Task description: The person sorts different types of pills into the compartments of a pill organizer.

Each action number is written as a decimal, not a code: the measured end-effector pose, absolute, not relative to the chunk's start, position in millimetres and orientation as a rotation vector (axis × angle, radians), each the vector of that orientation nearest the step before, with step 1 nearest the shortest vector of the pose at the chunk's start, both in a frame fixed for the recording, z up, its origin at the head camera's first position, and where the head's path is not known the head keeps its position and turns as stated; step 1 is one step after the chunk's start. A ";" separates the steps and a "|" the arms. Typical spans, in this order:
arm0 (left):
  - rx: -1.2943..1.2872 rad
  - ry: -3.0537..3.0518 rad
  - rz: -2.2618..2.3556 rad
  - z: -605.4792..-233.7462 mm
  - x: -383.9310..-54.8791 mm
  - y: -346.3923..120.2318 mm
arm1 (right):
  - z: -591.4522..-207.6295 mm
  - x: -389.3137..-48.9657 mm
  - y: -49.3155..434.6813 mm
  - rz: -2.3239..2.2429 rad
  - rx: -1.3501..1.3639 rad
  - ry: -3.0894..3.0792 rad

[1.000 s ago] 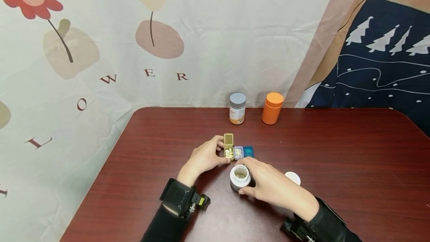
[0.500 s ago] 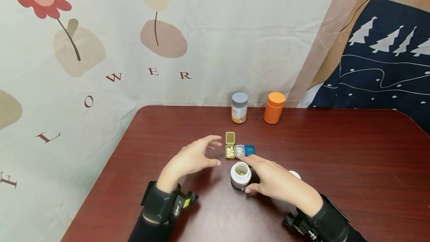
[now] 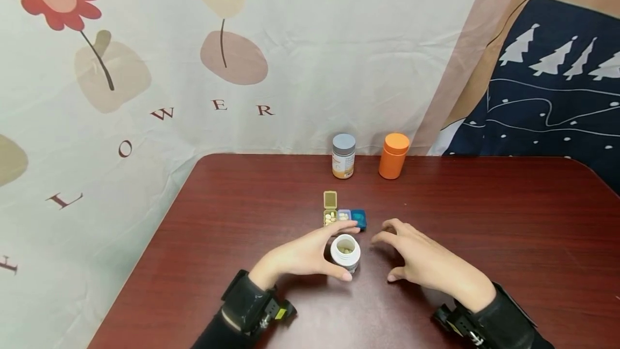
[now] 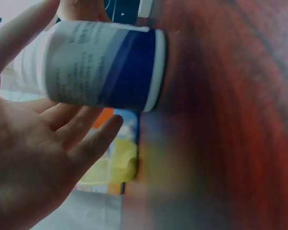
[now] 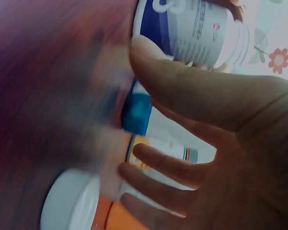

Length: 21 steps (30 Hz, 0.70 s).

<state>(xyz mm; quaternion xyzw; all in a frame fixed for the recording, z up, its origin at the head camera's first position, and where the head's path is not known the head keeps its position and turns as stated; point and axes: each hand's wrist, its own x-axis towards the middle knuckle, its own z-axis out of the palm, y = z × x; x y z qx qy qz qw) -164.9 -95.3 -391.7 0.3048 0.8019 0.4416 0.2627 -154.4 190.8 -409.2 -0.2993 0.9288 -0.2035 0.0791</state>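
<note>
An uncapped white pill bottle stands upright, pills visible inside; its blue-and-white label shows in the left wrist view. Around it my left hand is spread, thumb in front and fairly straight fingers behind; whether they touch it I cannot tell. My right hand hovers right of the bottle with loosely bent fingers, holding nothing. Just behind the bottle lies a small pill box: a yellow compartment with raised lid and pills, a purple compartment with pills, and a blue compartment. The white cap shows in the right wrist view, hidden in the head view.
Toward the back of the dark red table stand a grey-capped bottle and an orange bottle. A printed cloth hangs behind the table edge, with a navy cloth at the right.
My left hand has left the yellow compartment and come round the white bottle. The right hand has let go of that bottle and moved right, now covering the cap in the head view.
</note>
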 end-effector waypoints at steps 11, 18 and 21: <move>0.923 2.183 1.273 -407.4 -169.9 -92.4 | -415.9 -162.7 219.6 -0.561 -0.654 2.684; 0.956 2.205 1.240 -409.7 -171.8 -92.8 | -414.2 -161.0 220.6 -0.461 -0.665 2.744; 0.937 2.214 1.204 -410.2 -171.3 -92.9 | -418.9 -161.4 223.8 -0.434 -0.611 2.732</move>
